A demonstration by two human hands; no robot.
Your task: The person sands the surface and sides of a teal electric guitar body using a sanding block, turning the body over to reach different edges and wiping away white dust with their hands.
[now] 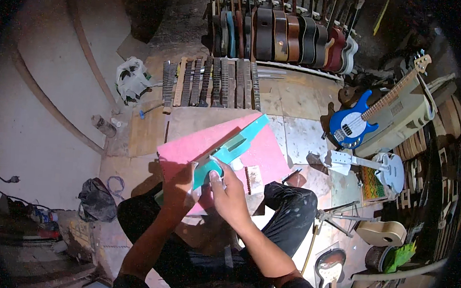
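A long turquoise piece [231, 148], with a recess along its middle and a narrow tapering far end, slants away to the upper right above a pink sheet [268, 152]. I cannot make out what kind of thing it is. Around the left side of its near end, my left hand [179, 187] is closed, its fingers partly hidden. My right hand [229, 192] grips the near end from the right, with the thumb pressed on top. Beside my right hand lies a small spiral notebook [256, 179].
Several guitar necks [213, 82] lie in a row beyond the sheet. Behind them stands a rack of guitars [292, 37]. To the right are a blue bass guitar [354, 122] and a white guitar [392, 172]. A black bag [98, 199] rests at left, near a white plastic bag [132, 80].
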